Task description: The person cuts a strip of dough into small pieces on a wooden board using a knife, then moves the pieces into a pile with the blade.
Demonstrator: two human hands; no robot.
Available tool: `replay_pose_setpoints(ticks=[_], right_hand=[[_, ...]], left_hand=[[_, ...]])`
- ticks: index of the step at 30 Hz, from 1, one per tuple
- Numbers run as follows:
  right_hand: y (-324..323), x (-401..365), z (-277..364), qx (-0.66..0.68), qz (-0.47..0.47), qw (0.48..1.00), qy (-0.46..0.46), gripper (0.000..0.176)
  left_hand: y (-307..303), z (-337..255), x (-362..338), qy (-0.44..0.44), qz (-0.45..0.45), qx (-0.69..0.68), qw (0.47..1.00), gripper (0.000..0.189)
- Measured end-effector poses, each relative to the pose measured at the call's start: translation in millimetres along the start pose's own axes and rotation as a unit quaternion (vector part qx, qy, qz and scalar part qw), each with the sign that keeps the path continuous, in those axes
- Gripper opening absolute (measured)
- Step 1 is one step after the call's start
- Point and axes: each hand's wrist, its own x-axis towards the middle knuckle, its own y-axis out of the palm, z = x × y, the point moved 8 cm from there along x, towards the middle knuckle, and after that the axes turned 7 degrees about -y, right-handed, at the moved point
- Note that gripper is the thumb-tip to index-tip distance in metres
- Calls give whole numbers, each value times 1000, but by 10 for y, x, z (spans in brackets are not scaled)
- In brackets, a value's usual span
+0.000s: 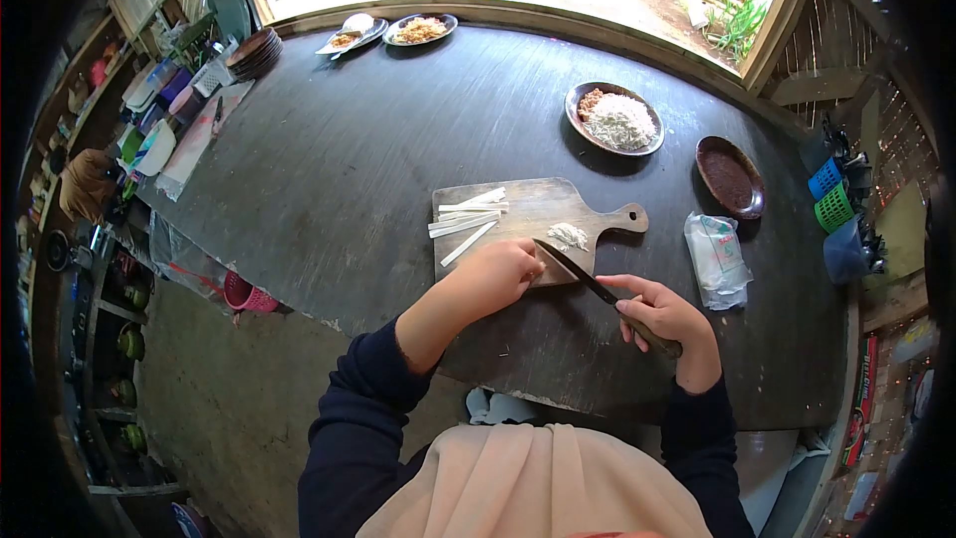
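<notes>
Two hands working a knife (583, 274) on a wooden cutting board (543, 204), centre of the frame.

Right hand (662, 317), fingers clamped on the dark handle, holds the knife with its blade slanting up-left onto the board's lower edge. Left hand (498, 274), fingers curled together, presses on the board just beside the blade tip; whatever lies beneath it is hidden. White strips (468, 216) lie on the board's left part, and a small pile of chopped white bits (568, 235) sits near the blade. The board rests on a dark round table (378, 159). Right of the board lies a plastic bag (717, 257), with a dark bowl (730, 175) and a bowl of white shreds (615, 118) above it. Two plates (418, 30) stand at the table's far edge, top of the frame.
</notes>
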Motion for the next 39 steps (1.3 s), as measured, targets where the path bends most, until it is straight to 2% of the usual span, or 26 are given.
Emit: replay_pose_setpoints(ticks=[4,9,17,26,32,37,39], right_hand=[[-21,-10,39,-1,-13,1000,-5,46],[80,-28,46,-6,21,1000,-8,46],[26,-22,47,-20,-10,1000,-9,45],[-36,-20,42,-43,-47,998,-16,45],[66,-53,94,-25,11,999,-16,46],[-56,-44,65,-37,-54,998,-15,45],[-33,-46,58,-37,-39,998,-15,45]], left_hand=[[34,20,17,2,3,3,1000,20],[13,14,23,-13,-9,24,1000,21],[-14,10,24,0,2,-37,999,26],[-12,10,17,-4,6,-26,1000,24],[5,5,21,10,6,-1,1000,23],[-1,-7,21,0,7,-32,999,21],[8,12,22,-7,10,-32,999,21]])
